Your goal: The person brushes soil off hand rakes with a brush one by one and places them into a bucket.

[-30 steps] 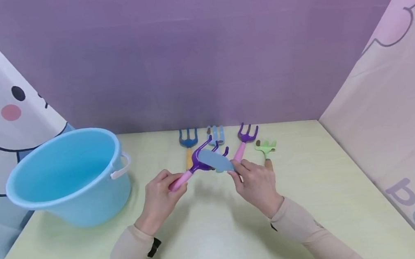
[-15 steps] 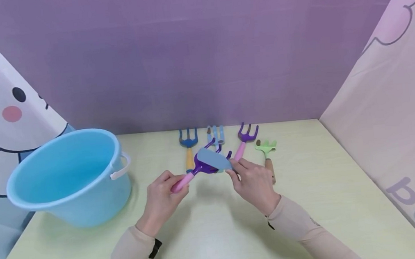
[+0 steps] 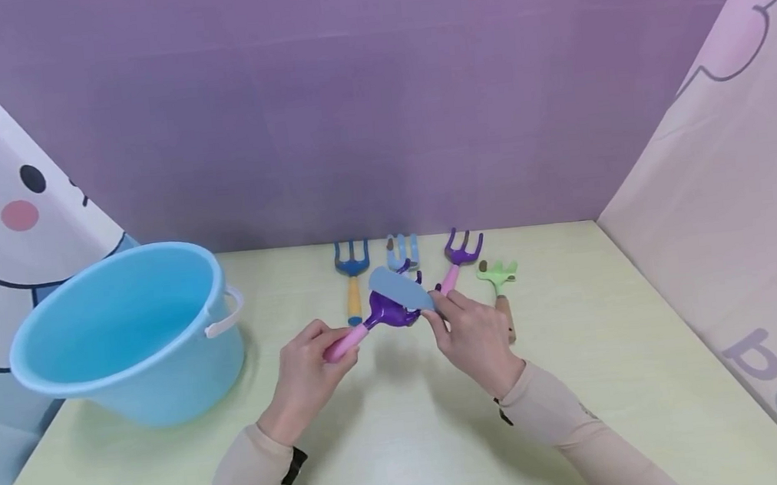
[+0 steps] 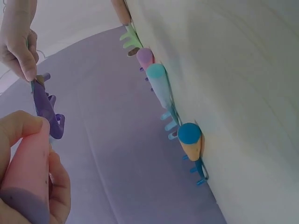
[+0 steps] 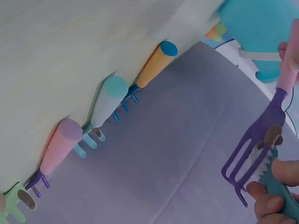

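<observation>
My left hand [image 3: 306,373] grips the pink handle of a purple garden hand fork [image 3: 389,309], held up over the table with its tines toward the right. In my right hand [image 3: 476,339] is a blue scrub brush [image 3: 399,288], pinched by its end. The right wrist view shows the brush's white bristles [image 5: 258,163] up against the fork's tines. A brown patch [image 5: 273,135] sits on one tine beside the brush. From the head view, the brush back covers part of the fork's head.
Along the table's back lie a blue fork with a yellow handle [image 3: 353,276], a light blue fork [image 3: 403,250], another purple fork with a pink handle [image 3: 459,255] and a green one [image 3: 498,275]. Some bear brown patches. A blue bucket [image 3: 173,392] stands at left; a purple wall [image 3: 376,105] rises behind.
The fork has shifted slightly right and turned, its tines now more hidden behind the brush. The brush has moved a little up across the fork. Both grips stay the same.
</observation>
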The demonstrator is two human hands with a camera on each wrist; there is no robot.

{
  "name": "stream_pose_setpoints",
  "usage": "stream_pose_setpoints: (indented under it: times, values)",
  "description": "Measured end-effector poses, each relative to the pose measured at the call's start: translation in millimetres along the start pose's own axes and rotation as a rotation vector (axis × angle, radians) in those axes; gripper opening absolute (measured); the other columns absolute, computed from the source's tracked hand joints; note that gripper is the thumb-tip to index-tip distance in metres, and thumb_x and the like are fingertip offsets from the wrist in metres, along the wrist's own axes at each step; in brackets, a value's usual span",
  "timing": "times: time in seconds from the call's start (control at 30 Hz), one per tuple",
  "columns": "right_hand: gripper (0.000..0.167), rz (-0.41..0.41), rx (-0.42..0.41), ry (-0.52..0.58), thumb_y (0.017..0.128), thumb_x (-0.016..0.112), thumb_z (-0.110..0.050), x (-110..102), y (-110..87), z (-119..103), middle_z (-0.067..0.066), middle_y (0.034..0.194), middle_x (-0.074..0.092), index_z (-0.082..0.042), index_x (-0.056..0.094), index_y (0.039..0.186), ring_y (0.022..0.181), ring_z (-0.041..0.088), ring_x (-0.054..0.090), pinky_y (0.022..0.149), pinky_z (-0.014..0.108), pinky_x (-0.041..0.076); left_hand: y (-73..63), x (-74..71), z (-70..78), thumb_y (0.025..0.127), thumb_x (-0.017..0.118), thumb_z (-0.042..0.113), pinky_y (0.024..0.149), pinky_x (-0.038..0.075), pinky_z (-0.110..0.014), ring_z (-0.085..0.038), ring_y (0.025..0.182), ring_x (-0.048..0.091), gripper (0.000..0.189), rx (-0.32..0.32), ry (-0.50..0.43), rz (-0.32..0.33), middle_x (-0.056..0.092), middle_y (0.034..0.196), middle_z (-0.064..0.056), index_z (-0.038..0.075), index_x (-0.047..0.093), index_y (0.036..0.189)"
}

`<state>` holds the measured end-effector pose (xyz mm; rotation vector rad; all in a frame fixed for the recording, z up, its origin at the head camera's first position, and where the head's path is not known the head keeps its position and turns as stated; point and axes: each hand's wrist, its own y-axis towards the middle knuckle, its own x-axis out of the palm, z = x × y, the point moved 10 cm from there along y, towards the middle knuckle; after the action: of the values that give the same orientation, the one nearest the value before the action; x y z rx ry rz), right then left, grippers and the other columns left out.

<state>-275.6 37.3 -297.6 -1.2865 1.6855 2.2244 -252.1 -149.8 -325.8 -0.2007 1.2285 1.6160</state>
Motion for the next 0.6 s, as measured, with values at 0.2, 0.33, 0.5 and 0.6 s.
stream_pose_setpoints:
  times: [0.2, 0.33, 0.5, 0.6]
  values:
    - [0.029, -0.021, 0.045, 0.042, 0.082, 0.065, -0.031, -3, 0.7, 3, -0.003, 0.061, 0.057, -0.008, 0.071, 0.097, 0.040, 0.008, 0.032, 0.042, 0.031, 0.026, 0.8, -2.7, -6.6, 0.068, 0.079, 0.009, 0.053, 0.046, -0.019, -0.007, 0.059, 0.049, 0.021, -0.035, 0.009, 0.001, 0.057, 0.073, -0.001, 0.004, 0.072, 0.087]
    - [0.029, 0.005, 0.011, 0.008, 0.082, 0.064, -0.032, -6, 0.8, -3, -0.002, 0.064, 0.060, -0.009, 0.070, 0.099, 0.038, 0.008, 0.033, 0.043, 0.034, 0.028, 1.5, -2.4, -8.3, 0.069, 0.078, 0.009, 0.051, 0.043, -0.019, -0.007, 0.058, 0.047, 0.019, -0.053, -0.019, -0.004, 0.056, 0.071, -0.001, 0.004, 0.072, 0.087]
    - [0.029, 0.080, -0.087, -0.060, 0.086, 0.058, -0.030, -10, 0.4, -15, 0.000, 0.065, 0.060, -0.007, 0.070, 0.099, 0.038, 0.011, 0.041, 0.037, 0.024, 0.026, 2.9, -0.4, -11.0, 0.070, 0.077, 0.010, 0.050, 0.041, -0.019, -0.007, 0.058, 0.046, 0.020, -0.094, -0.050, -0.023, 0.057, 0.072, -0.001, 0.005, 0.072, 0.088]
    - [0.030, 0.096, -0.126, -0.076, 0.090, 0.051, -0.029, -11, -1.6, -20, 0.001, 0.062, 0.057, -0.007, 0.070, 0.097, 0.040, 0.012, 0.043, 0.035, 0.020, 0.024, 3.7, -0.9, -11.7, 0.070, 0.077, 0.010, 0.050, 0.041, -0.019, -0.007, 0.058, 0.047, 0.021, -0.113, -0.049, -0.031, 0.058, 0.072, -0.001, 0.005, 0.072, 0.090]
